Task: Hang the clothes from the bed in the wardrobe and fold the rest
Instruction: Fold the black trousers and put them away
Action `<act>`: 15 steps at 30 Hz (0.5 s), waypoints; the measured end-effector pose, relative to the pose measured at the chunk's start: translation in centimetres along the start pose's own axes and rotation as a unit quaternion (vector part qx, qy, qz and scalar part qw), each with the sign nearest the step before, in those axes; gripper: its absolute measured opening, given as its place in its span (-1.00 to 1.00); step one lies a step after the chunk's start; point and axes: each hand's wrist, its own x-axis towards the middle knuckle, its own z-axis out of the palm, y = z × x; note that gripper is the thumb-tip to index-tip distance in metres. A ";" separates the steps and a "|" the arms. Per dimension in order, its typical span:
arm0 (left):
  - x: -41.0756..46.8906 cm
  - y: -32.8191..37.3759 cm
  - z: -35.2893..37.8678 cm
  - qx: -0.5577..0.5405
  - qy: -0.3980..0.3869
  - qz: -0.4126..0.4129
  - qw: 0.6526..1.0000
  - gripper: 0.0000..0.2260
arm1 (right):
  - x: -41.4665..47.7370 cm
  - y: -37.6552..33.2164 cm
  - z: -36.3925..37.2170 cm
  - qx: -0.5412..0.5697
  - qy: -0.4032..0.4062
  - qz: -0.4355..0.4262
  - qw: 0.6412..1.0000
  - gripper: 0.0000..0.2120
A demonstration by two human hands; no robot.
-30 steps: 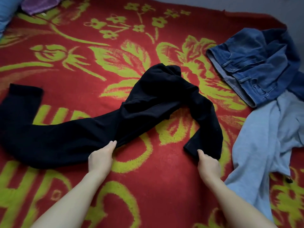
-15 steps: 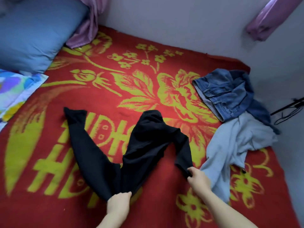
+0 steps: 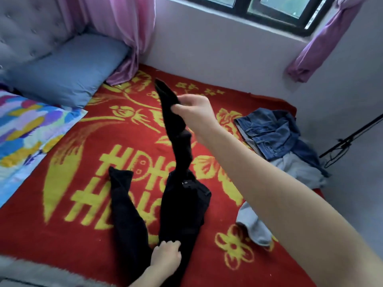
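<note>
My right hand point(image 3: 192, 110) pinches one leg end of the trousers point(image 3: 183, 206) between thumb and fingers, holding it up above the blanket point(image 3: 62, 235). My left hand point(image 3: 165, 255) curls its fingers into the trousers near the blanket's near edge, where the rest lies with the other leg flat.

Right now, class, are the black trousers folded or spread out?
Neither: the black trousers are half lifted. The right hand pinches one leg aloft; the left hand holds them on the red blanket.
</note>
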 end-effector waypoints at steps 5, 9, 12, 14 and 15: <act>0.6 -0.8 -2.9 0.021 0.080 0.002 0.997 -0.63 | -1.3 -4.8 6.8 0.044 -0.224 -0.029 0.973 -0.58; 1.2 -2.9 -3.4 0.014 0.103 -0.017 0.994 -0.61 | -0.9 4.6 3.4 -0.127 -0.192 0.111 0.967 -0.55; 1.7 -4.7 -3.6 0.020 0.110 -0.034 0.993 -0.61 | -1.2 14.1 0.0 -0.221 -0.148 0.251 0.931 -0.72; 2.3 -5.6 -3.8 0.030 0.103 -0.050 0.993 -0.61 | -2.2 18.8 -1.8 -0.260 -0.110 0.305 0.910 -0.79; 2.8 -5.9 -4.0 0.035 0.102 -0.055 0.993 -0.61 | -2.7 20.9 -2.5 -0.270 -0.094 0.327 0.901 -0.76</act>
